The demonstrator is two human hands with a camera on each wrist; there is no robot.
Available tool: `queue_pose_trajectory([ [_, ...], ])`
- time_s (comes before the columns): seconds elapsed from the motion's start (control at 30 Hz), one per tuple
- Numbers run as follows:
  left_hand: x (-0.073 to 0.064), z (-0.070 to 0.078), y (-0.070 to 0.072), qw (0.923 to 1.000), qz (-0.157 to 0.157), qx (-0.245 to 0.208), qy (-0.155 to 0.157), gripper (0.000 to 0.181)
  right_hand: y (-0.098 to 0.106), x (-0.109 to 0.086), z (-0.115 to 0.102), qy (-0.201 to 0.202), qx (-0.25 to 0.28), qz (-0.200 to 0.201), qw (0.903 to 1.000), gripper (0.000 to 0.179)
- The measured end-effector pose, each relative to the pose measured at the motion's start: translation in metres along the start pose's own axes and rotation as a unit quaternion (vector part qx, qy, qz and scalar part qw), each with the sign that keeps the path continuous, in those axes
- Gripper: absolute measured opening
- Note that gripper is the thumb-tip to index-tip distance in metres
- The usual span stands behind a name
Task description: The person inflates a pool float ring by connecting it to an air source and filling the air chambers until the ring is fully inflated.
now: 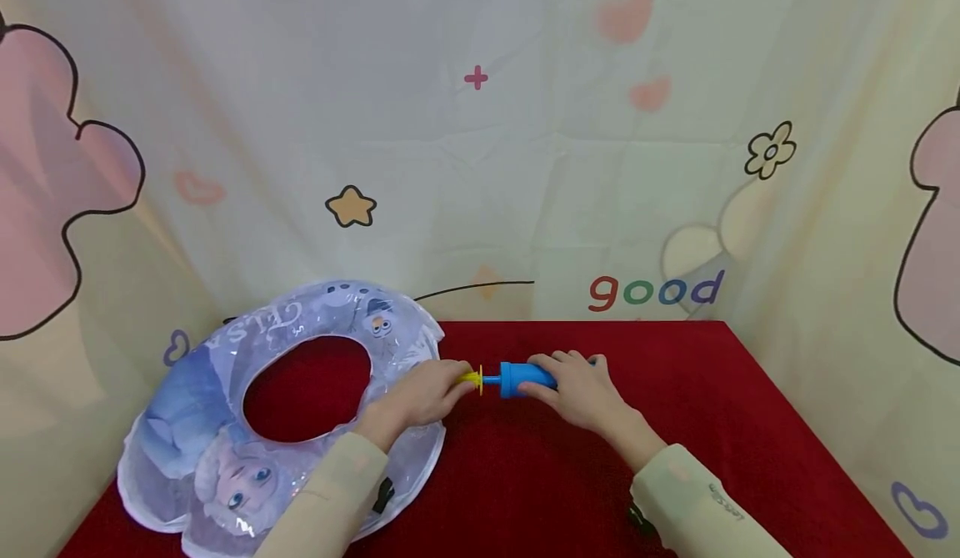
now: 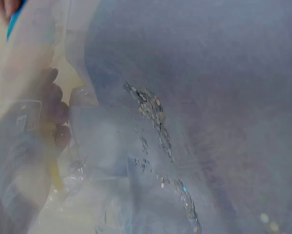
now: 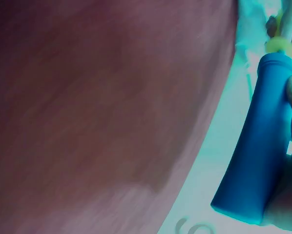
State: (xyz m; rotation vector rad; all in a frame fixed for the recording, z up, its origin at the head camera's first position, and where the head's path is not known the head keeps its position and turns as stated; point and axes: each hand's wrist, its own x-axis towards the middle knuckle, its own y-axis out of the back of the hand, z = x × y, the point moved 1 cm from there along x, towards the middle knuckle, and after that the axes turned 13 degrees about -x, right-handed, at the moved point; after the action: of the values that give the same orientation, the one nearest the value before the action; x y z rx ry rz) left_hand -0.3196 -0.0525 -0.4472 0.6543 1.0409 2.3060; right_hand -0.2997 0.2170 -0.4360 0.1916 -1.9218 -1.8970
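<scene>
My right hand [image 1: 577, 387] grips the blue barrel of a hand air pump [image 1: 517, 380], which lies level above the red cloth. Between the fingers of my left hand [image 1: 423, 391] is a yellow end piece [image 1: 474, 378] with a round flange, joined to the barrel by a thin blue stem. Left of the pump lies a printed swim ring [image 1: 187, 408] of clear and pale blue plastic, with my left forearm across its right side. In the left wrist view its glittery film [image 2: 224, 117] fills most of the picture, and my left hand shows blurred through clear plastic.
A red cloth [image 1: 675, 424] covers the table. Behind it and on both sides hangs a pale printed curtain [image 1: 480, 166]. A small black object [image 1: 640, 518] is partly hidden by my right sleeve, and a black piece [image 1: 383, 495] shows beside my left sleeve.
</scene>
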Motion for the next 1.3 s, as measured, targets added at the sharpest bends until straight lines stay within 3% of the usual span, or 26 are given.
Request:
queue_pose_trajectory([
  [0.17, 0.001, -0.001, -0.002, 0.9998, -0.008, 0.003, -0.015, 0.008, -0.003, -0.022, 0.039, -0.014, 0.035, -0.016, 0.9992, 0.058],
  [0.3, 0.000, -0.002, -0.001, 0.9999, -0.005, 0.005, -0.014, 0.009, 0.005, -0.035, 0.068, -0.017, 0.050, -0.017, 0.9985, 0.060],
  [0.5, 0.001, -0.003, -0.002, 0.9997, 0.004, 0.011, -0.021, 0.006, 0.017, -0.045, 0.089, -0.024, 0.046, 0.005, 0.9986, 0.055],
  [0.67, 0.002, -0.001, -0.001, 0.9996, 0.002, 0.010, -0.027, 0.005, 0.010, -0.034, 0.071, -0.013, 0.024, 0.024, 0.9994, 0.054],
  [0.87, 0.002, -0.003, -0.002, 0.9997, 0.000, 0.003, -0.025, 0.007, -0.003, -0.008, 0.022, -0.002, 0.002, 0.040, 0.9992, 0.053],
  [1.03, 0.003, -0.001, 0.000, 0.9998, 0.003, 0.006, -0.019, 0.013, 0.004, 0.009, -0.016, 0.005, -0.018, 0.036, 0.9992, 0.054],
  [1.17, 0.005, -0.002, 0.001, 1.0000, 0.001, -0.005, -0.003, 0.018, 0.006, 0.013, -0.020, 0.003, -0.010, 0.018, 0.9998, 0.053],
  [1.3, 0.004, -0.003, 0.001, 0.9999, -0.012, -0.006, 0.011, 0.015, 0.001, 0.003, 0.000, -0.007, 0.020, 0.003, 0.9998, 0.052],
])
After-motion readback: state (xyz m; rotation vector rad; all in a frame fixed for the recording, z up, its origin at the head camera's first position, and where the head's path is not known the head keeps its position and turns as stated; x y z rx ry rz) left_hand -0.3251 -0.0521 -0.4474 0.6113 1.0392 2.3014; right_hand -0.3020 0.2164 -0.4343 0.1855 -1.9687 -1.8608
